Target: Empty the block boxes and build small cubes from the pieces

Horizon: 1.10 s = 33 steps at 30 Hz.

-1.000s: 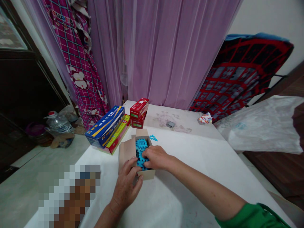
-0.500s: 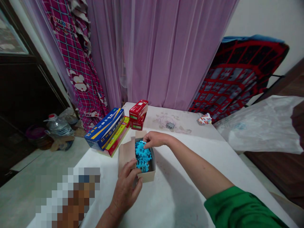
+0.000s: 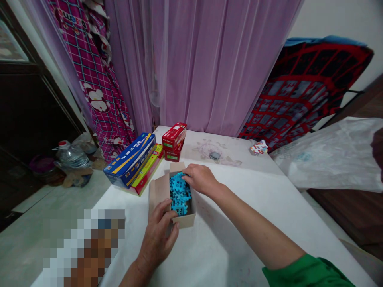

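Note:
A small open cardboard box [image 3: 187, 222] holds several light-blue interlocking plastic building pieces [image 3: 178, 195], which lie jumbled inside. Its lid flap [image 3: 158, 189] is folded out to the left. My left hand [image 3: 160, 231] grips the box at its near left corner, fingers over the edge and thumb at the near wall. Over the far right edge of the box, my right hand [image 3: 202, 179] has its thumb and fingers closed at a blue piece on top of the heap. The fingertips partly hide that piece.
Left of the box, a blue carton [image 3: 130, 161] rests by a yellow-and-red box [image 3: 148, 169]. Two red boxes [image 3: 174, 139] are stacked behind. A crumpled wrapper [image 3: 259, 147] lies at the table's far right. A white plastic bag [image 3: 335, 155] hangs beyond the right edge.
My right hand has shifted slightly toward the box's far right edge, and the top blue piece now sits flatter and farther back. My left hand keeps its place on the box.

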### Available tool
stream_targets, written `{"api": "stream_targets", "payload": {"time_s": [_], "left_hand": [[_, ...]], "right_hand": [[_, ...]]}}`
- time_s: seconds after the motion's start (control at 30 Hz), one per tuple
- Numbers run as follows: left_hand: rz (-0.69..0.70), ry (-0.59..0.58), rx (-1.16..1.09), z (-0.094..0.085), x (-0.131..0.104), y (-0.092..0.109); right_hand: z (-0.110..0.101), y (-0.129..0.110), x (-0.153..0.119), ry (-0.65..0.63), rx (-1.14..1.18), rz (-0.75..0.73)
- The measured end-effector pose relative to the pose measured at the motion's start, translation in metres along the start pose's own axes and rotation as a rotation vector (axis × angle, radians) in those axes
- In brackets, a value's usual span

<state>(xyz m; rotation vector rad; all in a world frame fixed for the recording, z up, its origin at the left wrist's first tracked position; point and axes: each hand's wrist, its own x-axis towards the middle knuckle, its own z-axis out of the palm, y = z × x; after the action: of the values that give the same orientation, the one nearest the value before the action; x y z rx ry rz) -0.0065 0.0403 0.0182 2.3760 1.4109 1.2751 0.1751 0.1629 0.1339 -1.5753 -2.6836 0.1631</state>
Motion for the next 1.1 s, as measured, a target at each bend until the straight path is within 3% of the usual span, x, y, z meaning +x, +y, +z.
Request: {"api": "stream_targets", "payload": {"time_s": [0.07, 0.17, 0.3, 0.47, 0.63, 0.77, 1.1], "left_hand": [[-0.004, 0.004, -0.005, 0.000, -0.001, 0.000], [-0.008, 0.010, -0.007, 0.001, -0.002, 0.000], [-0.013, -0.006, 0.004, 0.002, -0.002, 0.000], [-0.013, 0.008, 0.005, 0.001, -0.002, 0.000], [-0.021, 0.017, -0.012, 0.002, -0.002, 0.000], [-0.026, 0.025, -0.018, 0.002, -0.003, 0.000], [-0.026, 0.000, -0.014, 0.004, -0.003, -0.003]], "right_hand": [[0.002, 0.000, -0.013, -0.037, 0.141, -0.069], [0.008, -0.003, -0.024, -0.195, 0.307, -0.121], [0.017, -0.012, -0.024, -0.302, 0.331, -0.128], [0.025, -0.016, -0.020, -0.270, 0.161, -0.261], [0.026, -0.013, -0.030, -0.156, -0.036, -0.273], [0.026, -0.014, -0.035, -0.197, -0.182, -0.345], [0.018, -0.014, -0.031, -0.269, -0.144, -0.357]]}}
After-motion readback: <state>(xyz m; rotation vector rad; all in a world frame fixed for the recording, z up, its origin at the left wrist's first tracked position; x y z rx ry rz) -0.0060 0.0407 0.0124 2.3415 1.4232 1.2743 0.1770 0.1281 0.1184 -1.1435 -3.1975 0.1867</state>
